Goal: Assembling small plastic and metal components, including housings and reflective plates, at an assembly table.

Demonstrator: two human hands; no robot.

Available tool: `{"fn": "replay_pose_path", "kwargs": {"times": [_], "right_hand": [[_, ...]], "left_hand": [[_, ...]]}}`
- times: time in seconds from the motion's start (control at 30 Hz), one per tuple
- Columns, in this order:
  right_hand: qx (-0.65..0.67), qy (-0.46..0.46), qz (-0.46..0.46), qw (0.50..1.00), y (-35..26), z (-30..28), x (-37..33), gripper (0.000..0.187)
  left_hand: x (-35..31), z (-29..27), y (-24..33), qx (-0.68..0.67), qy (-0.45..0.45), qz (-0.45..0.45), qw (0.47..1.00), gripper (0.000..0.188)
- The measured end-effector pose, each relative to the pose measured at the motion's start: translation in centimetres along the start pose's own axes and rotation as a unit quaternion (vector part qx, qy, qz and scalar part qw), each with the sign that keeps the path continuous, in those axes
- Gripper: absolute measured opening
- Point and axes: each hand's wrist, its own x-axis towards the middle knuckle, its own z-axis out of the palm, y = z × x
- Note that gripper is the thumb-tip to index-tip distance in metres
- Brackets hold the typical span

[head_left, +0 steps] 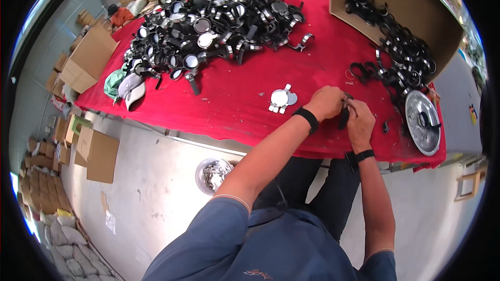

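Observation:
Over the red-covered table, my left hand (327,103) and my right hand (361,123) meet, fingers pinched together. Between them is a black watch strap (344,118), its lower end hanging below my fingertips; the rest is hidden by the fingers. Left of my left hand lie white, round-centred pieces with tabs (279,99), beside a grey disc (292,98). A big heap of black-strapped watches (208,34) spreads across the far side of the table. More dark watches (401,67) spill from a tipped carton at the right.
A shiny metal bowl (415,108) holding a dark strap stands at the table's right edge. The open carton (442,18) lies behind it. Caps (131,87) rest at the left edge. On the floor stands a bucket (200,178) of silvery scraps, with cardboard boxes (101,156) further left.

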Motion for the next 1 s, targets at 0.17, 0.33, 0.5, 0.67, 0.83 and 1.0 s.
{"fn": "replay_pose_path", "kwargs": {"times": [0.17,0.33,0.5,0.67,0.83,1.0], "right_hand": [[-0.007,-0.002,0.008,1.000,-0.2,0.4,0.1,0.020],[0.002,-0.004,0.013,1.000,0.1,0.2,0.2,0.022],[-0.004,-0.010,0.022,1.000,0.4,0.2,0.1,0.024],[0.014,-0.012,0.058,0.998,-0.4,0.0,0.1,0.024],[-0.018,0.027,0.129,0.991,1.3,-1.0,-3.1,0.022],[0.016,0.014,0.270,0.963,2.2,-1.2,-5.4,0.023]], "left_hand": [[0.0,-0.5,0.3,-0.008,-0.006,-0.041,0.999,0.023],[0.1,-0.8,0.9,-0.011,0.007,-0.059,0.998,0.024],[0.1,-0.9,1.0,-0.012,0.011,-0.058,0.998,0.025],[0.1,-0.5,1.2,-0.022,0.031,-0.077,0.996,0.027],[-0.7,-0.3,1.8,-0.058,0.064,-0.088,0.992,0.029],[-1.3,-0.2,1.9,-0.071,0.084,-0.085,0.990,0.025]]}}
